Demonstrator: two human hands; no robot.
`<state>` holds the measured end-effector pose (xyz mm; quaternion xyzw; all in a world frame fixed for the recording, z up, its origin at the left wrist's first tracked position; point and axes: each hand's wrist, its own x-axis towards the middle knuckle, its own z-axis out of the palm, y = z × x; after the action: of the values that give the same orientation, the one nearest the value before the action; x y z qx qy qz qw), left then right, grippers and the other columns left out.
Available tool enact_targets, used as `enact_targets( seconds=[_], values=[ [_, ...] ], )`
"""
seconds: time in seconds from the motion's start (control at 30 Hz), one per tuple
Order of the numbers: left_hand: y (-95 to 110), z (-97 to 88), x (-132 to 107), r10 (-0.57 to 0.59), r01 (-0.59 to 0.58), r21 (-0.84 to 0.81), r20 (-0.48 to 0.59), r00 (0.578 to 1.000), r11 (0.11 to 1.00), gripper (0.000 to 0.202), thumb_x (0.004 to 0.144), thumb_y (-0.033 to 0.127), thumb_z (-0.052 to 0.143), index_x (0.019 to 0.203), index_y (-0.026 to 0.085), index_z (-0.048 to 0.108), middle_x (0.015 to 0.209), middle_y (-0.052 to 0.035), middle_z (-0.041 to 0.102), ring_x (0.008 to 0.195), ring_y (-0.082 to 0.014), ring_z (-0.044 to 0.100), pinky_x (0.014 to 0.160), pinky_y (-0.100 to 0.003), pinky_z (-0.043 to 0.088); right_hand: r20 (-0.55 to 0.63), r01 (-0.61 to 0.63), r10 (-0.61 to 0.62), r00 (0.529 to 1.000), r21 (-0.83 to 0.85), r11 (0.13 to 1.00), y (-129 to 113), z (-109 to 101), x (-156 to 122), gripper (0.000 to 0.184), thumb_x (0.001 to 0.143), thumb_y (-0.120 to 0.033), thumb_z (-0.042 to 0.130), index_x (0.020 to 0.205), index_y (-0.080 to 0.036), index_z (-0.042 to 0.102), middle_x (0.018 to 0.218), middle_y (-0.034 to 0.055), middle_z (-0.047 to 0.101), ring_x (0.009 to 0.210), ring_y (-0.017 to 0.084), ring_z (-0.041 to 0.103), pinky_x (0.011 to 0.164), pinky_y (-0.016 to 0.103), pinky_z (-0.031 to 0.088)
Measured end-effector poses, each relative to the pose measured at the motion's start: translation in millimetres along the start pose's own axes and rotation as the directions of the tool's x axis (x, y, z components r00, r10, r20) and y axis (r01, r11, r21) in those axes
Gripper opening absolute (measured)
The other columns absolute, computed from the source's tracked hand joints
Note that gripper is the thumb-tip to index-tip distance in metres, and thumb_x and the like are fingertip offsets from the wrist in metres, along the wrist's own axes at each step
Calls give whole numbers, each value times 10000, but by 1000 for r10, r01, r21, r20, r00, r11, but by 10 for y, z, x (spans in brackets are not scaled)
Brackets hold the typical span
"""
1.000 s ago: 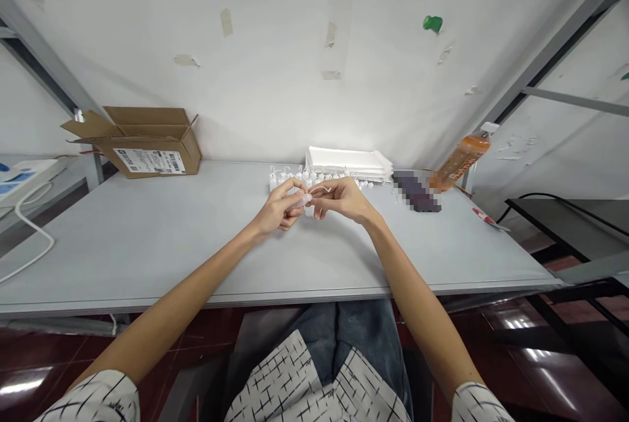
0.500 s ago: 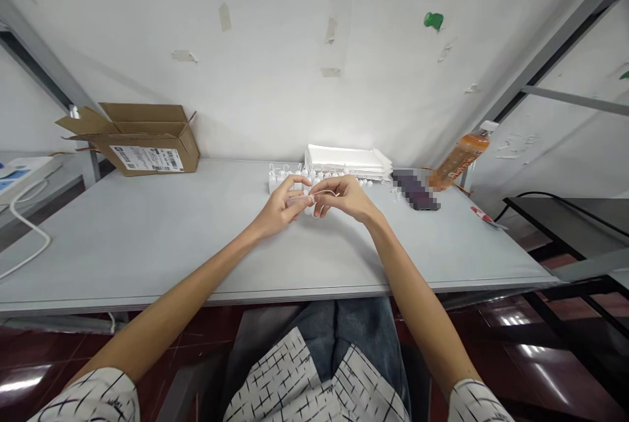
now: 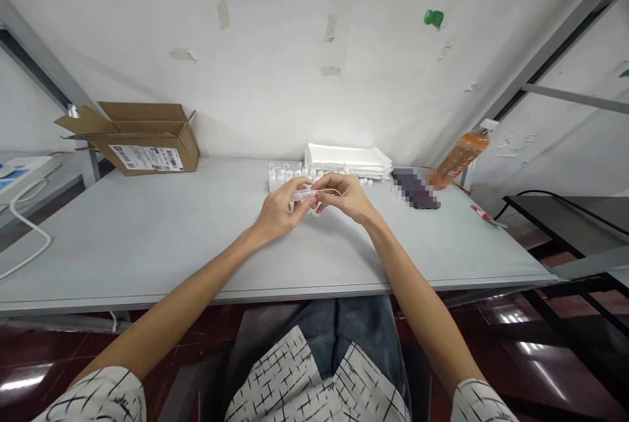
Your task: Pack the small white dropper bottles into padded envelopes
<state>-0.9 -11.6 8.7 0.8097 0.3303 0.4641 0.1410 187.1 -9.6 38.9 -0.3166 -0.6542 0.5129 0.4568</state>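
Your left hand (image 3: 276,213) and right hand (image 3: 345,196) pinch the clear tube (image 3: 303,194) between fingertips. Probably light, slick: hold by ends.

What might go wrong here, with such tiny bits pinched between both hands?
The small clear piece, pinched by the left hand above the table, might slip and drop. The thin white cord in the right hand looks fiddly and may slip free or snag. Either hand could knock the cluster of small white pieces just behind them.
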Motion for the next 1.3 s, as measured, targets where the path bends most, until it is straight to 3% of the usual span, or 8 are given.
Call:
enact_targets(
  seconds=[0.13, 0.27, 0.4, 0.6, 0.93, 1.1, 1.3],
  values=[
    [-20, 8, -10, 148, -134, 157, -77, 986, 978, 206, 948, 275, 515, 1118, 177, 578, 995, -50, 680, 649, -94, 583, 536, -206, 411, -74, 36, -35, 997, 11, 999, 5, 2, 2, 271, 698, -346, 808, 828, -153, 668, 731, 19, 681, 642, 165, 676, 587, 335, 609],
    [-42, 10, -14, 160, -148, 143, -76, 984, 978, 220, 980, 259, 467, 1139, 173, 593, 978, -53, 696, 657, -100, 591, 573, -216, 442, -71, 23, -20, 997, 38, 999, 13, -17, 6, 248, 725, -347, 788, 831, -151, 680, 706, 20, 672, 615, 165, 668, 584, 351, 611],
    [-60, 15, -13, 72, -70, 34, -75, 995, 997, 231, 974, 314, 495, 1102, 160, 609, 920, -43, 706, 601, -91, 569, 552, -213, 441, -32, 11, -10, 999, 54, 998, 25, -27, 9, 274, 713, -360, 805, 857, -158, 689, 679, 9, 670, 597, 160, 661, 586, 353, 611],
    [-25, -13, -5, -61, 58, -67, -50, 997, 996, 249, 950, 376, 524, 1008, 160, 634, 669, 21, 625, 504, -80, 500, 504, -206, 394, -18, 9, -9, 1000, 32, 999, 19, -28, -3, 314, 707, -402, 812, 863, -151, 706, 716, 29, 690, 571, 155, 661, 576, 340, 605],
    [36, -36, 17, -143, 152, -133, 75, 987, 979, 418, 968, 479, 435, 718, 166, 553, 457, 64, 426, 401, -70, 386, 455, -223, 321, -30, -21, 21, 999, 2, 1000, -14, -12, -14, 276, 703, -373, 802, 812, -136, 712, 663, 30, 699, 526, 156, 668, 564, 317, 595],
    [74, -46, 30, -264, 293, -267, 141, 954, 918, 479, 957, 548, 431, 693, 165, 547, 418, 62, 420, 375, -81, 418, 468, -240, 379, -25, -31, 31, 999, -15, 999, -41, -12, -21, 298, 702, -396, 801, 819, -132, 730, 665, 37, 703, 529, 164, 673, 565, 324, 596],
    [64, -66, 62, -378, 464, -442, 272, 885, 768, 541, 904, 648, 473, 647, 174, 511, 388, 73, 347, 323, -82, 398, 398, -241, 347, -8, -28, 28, 1000, -27, 999, -35, -11, -23, 297, 723, -396, 781, 832, -122, 746, 689, 52, 711, 546, 173, 684, 577, 329, 597]
  ],
)
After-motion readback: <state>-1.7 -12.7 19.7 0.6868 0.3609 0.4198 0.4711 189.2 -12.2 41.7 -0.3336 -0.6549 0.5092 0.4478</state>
